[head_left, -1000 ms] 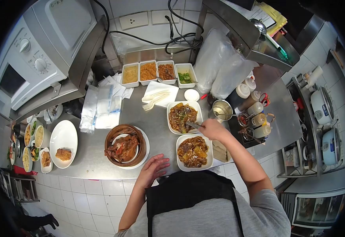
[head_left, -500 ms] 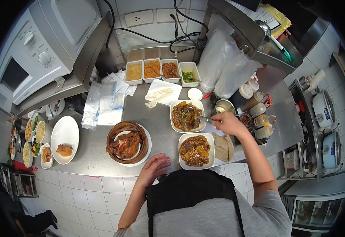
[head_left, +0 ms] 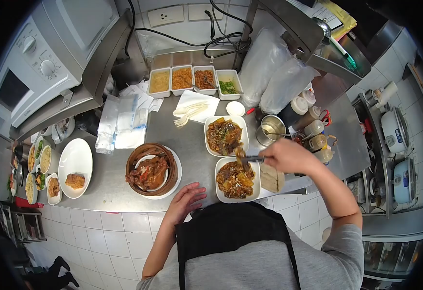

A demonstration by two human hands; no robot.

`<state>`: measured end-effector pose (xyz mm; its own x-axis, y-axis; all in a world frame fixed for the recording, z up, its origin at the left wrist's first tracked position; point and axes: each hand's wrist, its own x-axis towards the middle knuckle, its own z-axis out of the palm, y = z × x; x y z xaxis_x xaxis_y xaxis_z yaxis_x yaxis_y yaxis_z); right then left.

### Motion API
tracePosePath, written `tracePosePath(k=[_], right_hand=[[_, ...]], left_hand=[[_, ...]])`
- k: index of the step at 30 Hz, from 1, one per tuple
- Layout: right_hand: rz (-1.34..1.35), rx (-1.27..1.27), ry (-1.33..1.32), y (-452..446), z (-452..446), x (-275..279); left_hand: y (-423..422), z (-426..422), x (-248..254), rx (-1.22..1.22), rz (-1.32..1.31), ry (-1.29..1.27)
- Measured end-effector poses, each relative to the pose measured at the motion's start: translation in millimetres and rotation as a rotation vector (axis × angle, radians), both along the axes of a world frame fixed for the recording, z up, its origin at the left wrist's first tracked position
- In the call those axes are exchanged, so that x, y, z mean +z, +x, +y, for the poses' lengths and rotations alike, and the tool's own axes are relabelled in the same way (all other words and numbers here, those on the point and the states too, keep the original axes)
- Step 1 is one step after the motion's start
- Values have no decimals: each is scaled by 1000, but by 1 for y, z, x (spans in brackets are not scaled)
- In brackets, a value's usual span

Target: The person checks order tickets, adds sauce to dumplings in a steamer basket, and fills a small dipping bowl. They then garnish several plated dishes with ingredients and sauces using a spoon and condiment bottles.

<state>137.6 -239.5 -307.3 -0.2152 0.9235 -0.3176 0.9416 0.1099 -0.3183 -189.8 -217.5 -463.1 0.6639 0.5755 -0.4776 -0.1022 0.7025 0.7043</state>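
My right hand (head_left: 284,155) is closed around metal tongs (head_left: 256,158), whose tip carries a brown, saucy piece of food (head_left: 241,155) over the gap between two square white bowls. The upper bowl (head_left: 246,140) holds glossy brown stew with chopped green bits. In the lower bowl (head_left: 258,186) lies a similar stew sprinkled with pale bits. My left hand (head_left: 186,202) rests with fingers stretched at the counter's front edge, holding nothing. Left of it, a round bamboo steamer (head_left: 133,157) on a white plate (head_left: 177,176) contains a dark, sauced piece of meat (head_left: 149,173).
Four-sided tubs of toppings (head_left: 181,79) line the back. Plastic forks (head_left: 189,113) lie on napkins. A metal pot (head_left: 269,130), squeeze bottles (head_left: 314,128) and a folded cloth (head_left: 272,179) are at right. An oval plate (head_left: 78,159) and small dishes stand left, below a microwave (head_left: 32,72).
My right hand and the tongs have come from the upper bowl toward the lower one, now with food at the tip. My left hand stays nearly in place. The view has shifted slightly.
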Motion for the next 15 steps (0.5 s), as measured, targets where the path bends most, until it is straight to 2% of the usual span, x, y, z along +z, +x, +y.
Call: tracePosePath(k=[6,9,12,15], right_hand=[[-205,118,-94,-36,-29,-42],[-211,109,-118,-43,-32,-63],[-168,50,-89,-42,-34,-57],[-69,25,-101,-30,-32,-28]], left_hand=[[2,-2,-3,-7,10,7],[4,-2,1,-19,13,6],[5,-1,2,-11,18,9],[5,0,1,-12,21,11]])
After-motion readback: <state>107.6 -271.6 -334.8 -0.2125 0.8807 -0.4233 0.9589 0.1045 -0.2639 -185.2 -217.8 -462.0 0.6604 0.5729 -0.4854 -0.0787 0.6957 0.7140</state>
